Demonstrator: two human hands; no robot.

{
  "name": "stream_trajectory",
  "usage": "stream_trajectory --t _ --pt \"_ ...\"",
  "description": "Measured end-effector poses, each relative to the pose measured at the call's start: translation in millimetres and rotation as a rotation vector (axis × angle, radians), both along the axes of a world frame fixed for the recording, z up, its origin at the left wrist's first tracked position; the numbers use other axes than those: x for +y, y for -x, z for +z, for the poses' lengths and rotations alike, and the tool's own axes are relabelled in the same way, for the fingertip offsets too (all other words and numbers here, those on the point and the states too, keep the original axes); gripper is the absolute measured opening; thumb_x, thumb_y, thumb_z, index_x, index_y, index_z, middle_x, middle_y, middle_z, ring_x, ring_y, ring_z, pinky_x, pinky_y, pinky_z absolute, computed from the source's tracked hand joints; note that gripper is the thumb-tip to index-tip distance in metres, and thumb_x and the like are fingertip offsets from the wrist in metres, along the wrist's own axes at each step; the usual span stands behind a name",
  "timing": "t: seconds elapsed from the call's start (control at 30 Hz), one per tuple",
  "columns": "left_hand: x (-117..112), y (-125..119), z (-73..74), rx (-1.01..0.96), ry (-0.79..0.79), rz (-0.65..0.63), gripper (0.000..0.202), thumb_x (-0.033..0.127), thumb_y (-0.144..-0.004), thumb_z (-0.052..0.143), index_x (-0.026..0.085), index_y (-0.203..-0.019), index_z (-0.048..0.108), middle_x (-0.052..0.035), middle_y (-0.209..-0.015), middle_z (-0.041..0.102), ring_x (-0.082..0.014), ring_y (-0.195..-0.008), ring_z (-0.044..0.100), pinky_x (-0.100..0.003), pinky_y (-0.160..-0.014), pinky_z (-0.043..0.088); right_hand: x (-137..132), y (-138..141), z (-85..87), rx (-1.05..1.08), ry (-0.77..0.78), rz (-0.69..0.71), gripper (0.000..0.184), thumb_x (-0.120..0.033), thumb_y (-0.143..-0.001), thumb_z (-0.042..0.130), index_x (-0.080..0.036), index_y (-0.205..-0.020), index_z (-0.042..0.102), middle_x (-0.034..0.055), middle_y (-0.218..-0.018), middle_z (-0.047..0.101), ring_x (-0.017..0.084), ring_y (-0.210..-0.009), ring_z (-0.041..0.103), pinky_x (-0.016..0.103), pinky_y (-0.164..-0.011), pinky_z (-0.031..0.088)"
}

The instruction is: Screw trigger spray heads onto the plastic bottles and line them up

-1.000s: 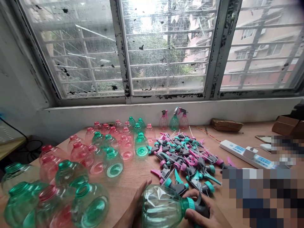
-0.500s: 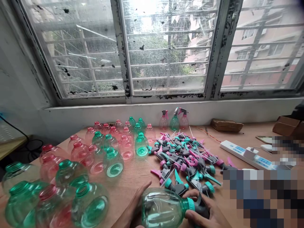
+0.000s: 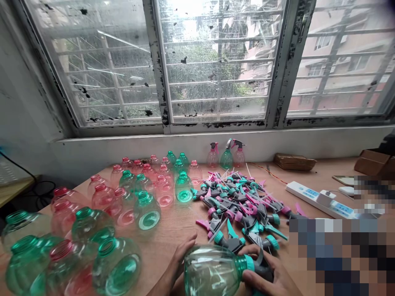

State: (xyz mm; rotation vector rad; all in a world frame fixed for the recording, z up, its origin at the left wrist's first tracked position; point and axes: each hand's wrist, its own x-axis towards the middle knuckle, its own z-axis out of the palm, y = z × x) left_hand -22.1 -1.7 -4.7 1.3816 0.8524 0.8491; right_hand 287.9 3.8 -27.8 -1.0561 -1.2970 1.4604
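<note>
The bottle is on its side between the hands. The right hand pinches the spray head around its collar; the left hand is beside the base, whether gripping I can't tell. Keeping the base steady and collar square to the neck should prevent cross-threading.

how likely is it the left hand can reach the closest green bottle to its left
Probably yes: only tabletop shows between the left hand and that green bottle, though the hand is at the held bottle and may need to leave it.
</note>
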Motion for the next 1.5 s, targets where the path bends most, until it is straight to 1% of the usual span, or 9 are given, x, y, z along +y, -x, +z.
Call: stream_trajectory --t 0.2,0.37,0.57,0.7,0.8,0.93,1.03,1.33,1.5 --pt "-1.4 -4.3 2.2 -0.049 0.025 -0.021 0.069 0.056 -0.093 0.061 0.045 -0.156 0.036 0.0094 -0.173 0.032 -0.0337 -0.164 0.017 -0.051 -0.132 0.025 1.2 -2.9 3.0 -0.033 -0.011 0.048 0.059 -0.066 -0.071 0.083 -0.021 -0.104 0.067 -0.0026 -0.063 0.067 0.018 -0.057 0.061 0.028 -0.056 0.043" --pt "-2.2 -8.7 -1.8 -0.073 0.141 -0.046 0.073 0.066 -0.097 0.039 0.043 -0.162 0.015 0.0017 -0.168 0.045 -0.0318 -0.162 0.021 -0.055 -0.131 0.027 0.4 -2.9 10.6 -0.038 -0.111 0.018 0.054 -0.066 -0.068 0.085 -0.022 -0.098 0.072 0.0009 -0.08 0.071 0.018 -0.065 0.061 0.028 -0.059 0.045" --pt "-3.8 1.7 -13.4 0.003 -0.005 -0.083 0.085 0.05 -0.086 0.073 0.053 -0.157 0.027 0.0141 -0.177 0.013 -0.0358 -0.164 0.01 -0.047 -0.132 0.028 -0.4 3.2 7.5 0.044 -0.002 0.019 0.061 -0.068 -0.067 0.085 -0.02 -0.099 0.066 -0.0022 -0.057 0.069 0.017 -0.051 0.063 0.024 -0.051 0.041" --pt "-0.7 1.9 -13.7 -0.008 -0.035 -0.041 0.073 0.049 -0.094 0.063 0.05 -0.158 0.027 0.0071 -0.178 0.014 -0.0354 -0.164 0.014 -0.053 -0.132 0.023 0.7 2.7 5.2 0.076 -0.017 0.026 0.059 -0.064 -0.068 0.087 -0.02 -0.101 0.067 -0.0015 -0.062 0.071 0.017 -0.053 0.064 0.025 -0.053 0.044" --pt "-4.3 -1.8 -0.7 -0.02 -0.094 -0.121 0.092 0.046 -0.089 0.071 0.045 -0.161 0.015 0.0051 -0.179 0.004 -0.0365 -0.165 0.008 -0.057 -0.131 0.021 1.5 1.0 3.3 0.031 -0.116 -0.026 0.057 -0.063 -0.063 0.09 -0.021 -0.096 0.073 0.0004 -0.078 0.07 0.018 -0.063 0.062 0.028 -0.057 0.046" --pt "-11.4 -4.7 14.3 0.026 -0.053 -0.127 0.085 0.051 -0.09 0.068 0.051 -0.159 0.02 0.0102 -0.177 0.017 -0.0364 -0.164 0.012 -0.057 -0.131 0.022 1.3 1.0 2.1 -0.005 -0.083 -0.012 0.058 -0.066 -0.066 0.087 -0.02 -0.097 0.071 -0.0006 -0.073 0.07 0.017 -0.057 0.062 0.027 -0.054 0.045" --pt "-13.5 -5.5 11.5 0.049 -0.051 -0.083 0.085 0.046 -0.088 0.072 0.056 -0.156 0.023 0.0164 -0.178 0.009 -0.0376 -0.164 0.011 -0.051 -0.133 0.02 0.5 2.2 3.1 0.033 -0.006 0.042 0.06 -0.066 -0.07 0.084 -0.02 -0.102 0.064 -0.002 -0.058 0.071 0.018 -0.053 0.067 0.025 -0.052 0.045" --pt "-14.7 -6.3 2.6 0.084 -0.205 -0.083 0.098 0.042 -0.09 0.071 0.044 -0.162 0.007 0.0029 -0.179 0.006 -0.0336 -0.166 0.002 -0.055 -0.133 0.011 -0.5 1.1 7.9 -0.079 -0.139 -0.002 0.057 -0.07 -0.068 0.082 -0.023 -0.097 0.074 0.0024 -0.075 0.072 0.024 -0.069 0.067 0.031 -0.057 0.051" --pt "-15.9 -11.4 6.7 0.073 -0.221 -0.073 0.092 0.035 -0.094 0.068 0.056 -0.158 0.006 0.0055 -0.179 0.009 -0.0323 -0.16 0.031 -0.054 -0.132 0.019 0.8 2.2 2.1 -0.011 -0.044 0.055 0.057 -0.067 -0.069 0.084 -0.021 -0.098 0.066 -0.0024 -0.06 0.069 0.018 -0.053 0.064 0.025 -0.05 0.045"
